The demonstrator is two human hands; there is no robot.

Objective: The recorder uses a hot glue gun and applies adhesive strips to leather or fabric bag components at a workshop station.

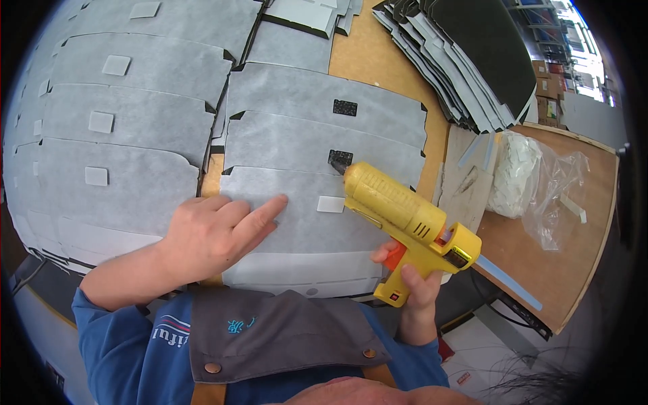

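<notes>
My right hand (413, 283) grips a yellow hot glue gun (405, 216) by its handle, a finger on the orange trigger. The gun's nozzle touches a small black square patch (341, 158) on a grey felt sheet (297, 142). My left hand (219, 233) rests on the nearest grey sheet (297, 223), index finger stretched toward a small white square patch (331, 204). Another black patch (345, 107) sits on the sheet farther back.
Overlapping grey sheets with white patches (108, 121) cover the left of the wooden table (560, 270). A stack of grey and black sheets (466, 61) lies at the back right. A clear plastic bag of white pieces (526, 175) sits on the right.
</notes>
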